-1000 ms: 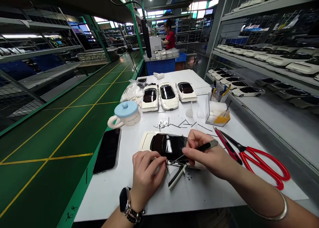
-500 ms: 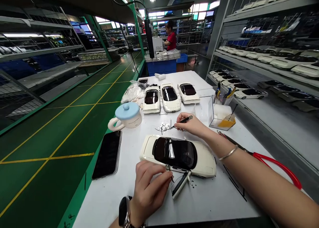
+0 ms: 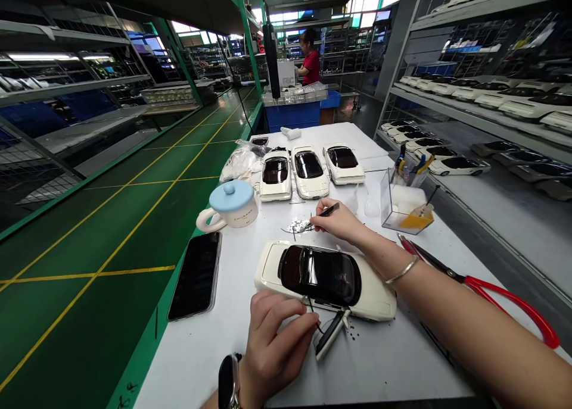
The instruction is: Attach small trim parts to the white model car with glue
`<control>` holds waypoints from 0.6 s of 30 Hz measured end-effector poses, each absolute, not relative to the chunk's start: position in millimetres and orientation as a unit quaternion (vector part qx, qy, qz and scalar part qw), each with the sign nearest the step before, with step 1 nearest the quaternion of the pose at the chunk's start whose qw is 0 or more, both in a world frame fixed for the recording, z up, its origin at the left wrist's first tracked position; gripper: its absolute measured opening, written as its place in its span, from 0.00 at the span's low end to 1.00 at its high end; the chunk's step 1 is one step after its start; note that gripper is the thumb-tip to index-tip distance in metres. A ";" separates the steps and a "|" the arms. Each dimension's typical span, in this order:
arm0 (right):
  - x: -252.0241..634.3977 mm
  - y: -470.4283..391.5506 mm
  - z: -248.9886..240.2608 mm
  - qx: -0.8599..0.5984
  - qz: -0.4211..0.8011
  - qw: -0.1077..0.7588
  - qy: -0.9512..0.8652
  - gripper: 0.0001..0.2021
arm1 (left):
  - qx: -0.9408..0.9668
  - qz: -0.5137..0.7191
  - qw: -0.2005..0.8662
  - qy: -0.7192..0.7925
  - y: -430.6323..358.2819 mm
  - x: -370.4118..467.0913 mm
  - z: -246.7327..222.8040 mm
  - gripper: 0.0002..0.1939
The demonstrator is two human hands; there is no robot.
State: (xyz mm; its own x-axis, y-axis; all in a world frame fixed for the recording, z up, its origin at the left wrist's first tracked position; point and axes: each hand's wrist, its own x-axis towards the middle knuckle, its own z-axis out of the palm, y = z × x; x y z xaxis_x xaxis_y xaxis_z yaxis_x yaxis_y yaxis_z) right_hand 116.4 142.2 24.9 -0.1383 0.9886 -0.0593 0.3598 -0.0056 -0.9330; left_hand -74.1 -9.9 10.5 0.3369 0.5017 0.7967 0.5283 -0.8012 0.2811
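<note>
A cream model car (image 3: pixel 370 284) lies on the white table with its near-side door (image 3: pixel 331 336) swung out. Beside that door my left hand (image 3: pixel 281 337) is closed, thumb and forefinger pinching a thin black strip (image 3: pixel 313 308) that runs up towards the car's side. Beyond the car, my right hand (image 3: pixel 337 219) grips dark tweezers (image 3: pixel 329 210), their tips at a small heap of shiny silver bits (image 3: pixel 297 224). Several black slivers lie around the heap. Tiny black specks (image 3: pixel 353 331) are scattered by the door.
Three more model cars (image 3: pixel 309 174) stand farther back. On the left are a lidded mug (image 3: pixel 241 212) and a phone (image 3: pixel 195 275). To the right stand a clear tool box (image 3: pixel 404 209) and red-handled scissors (image 3: pixel 513 302). A person in red (image 3: pixel 310 66) works in the background.
The whole view has shifted slightly, so the table's things sit a little to the right. My right hand keeps the tweezers at the silver heap; my left hand still pinches the strip.
</note>
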 end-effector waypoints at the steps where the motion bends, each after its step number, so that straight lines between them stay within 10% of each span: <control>1: 116.7 141.8 25.6 -0.555 0.439 0.353 -0.612 0.06 | -0.818 -0.483 0.012 -0.313 -9.9 -74.2 10.2 0.10; 18: 118.4 144.1 23.9 -0.552 0.396 0.371 -0.632 0.07 | -0.817 -0.480 0.015 -0.317 -9.8 -73.9 9.7 0.11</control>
State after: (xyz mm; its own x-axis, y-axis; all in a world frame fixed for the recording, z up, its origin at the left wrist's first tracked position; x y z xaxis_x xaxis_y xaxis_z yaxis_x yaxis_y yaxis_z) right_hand 118.4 144.1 23.9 -0.1145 0.9929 0.0320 0.4040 0.0759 -0.9116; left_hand -73.9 -9.8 9.7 0.3371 0.5039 0.7953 0.5335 -0.7982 0.2797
